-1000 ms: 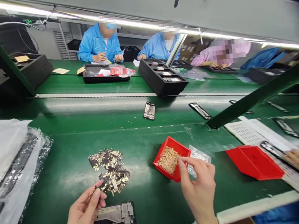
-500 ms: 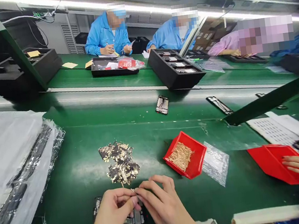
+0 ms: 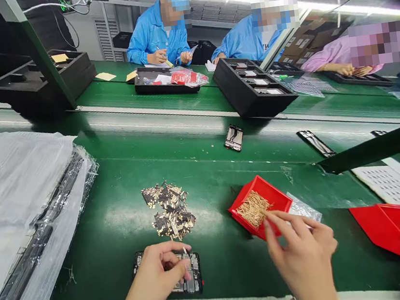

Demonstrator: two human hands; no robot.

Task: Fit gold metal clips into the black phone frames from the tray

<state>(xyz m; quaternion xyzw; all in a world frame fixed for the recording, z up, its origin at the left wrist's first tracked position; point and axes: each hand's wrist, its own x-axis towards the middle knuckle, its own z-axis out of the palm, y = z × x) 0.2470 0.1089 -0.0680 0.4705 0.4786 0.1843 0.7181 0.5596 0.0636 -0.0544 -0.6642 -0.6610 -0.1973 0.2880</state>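
Note:
My left hand (image 3: 162, 274) rests over a dark phone frame (image 3: 191, 275) at the near edge of the green belt, thumb and forefinger pinched on a small gold part. My right hand (image 3: 301, 249) hovers at the near corner of a red tray (image 3: 276, 194) filled with thin gold pins (image 3: 253, 207), its fingers drawn together at the tips; I cannot make out whether they hold a pin. A pile of small gold and black parts (image 3: 171, 209) lies on the belt just beyond the phone frame.
Plastic-wrapped stacks (image 3: 20, 201) fill the left side. A clear bag (image 3: 304, 209) lies beside the tray, a second red tray (image 3: 395, 230) sits at the right. Phone frames (image 3: 234, 137) ride the far belt. A black tray (image 3: 254, 92) and seated workers in blue coats are across it.
My right hand left the left hand at the phone frame and swung right to the red tray of pins. The left hand stayed on the phone frame.

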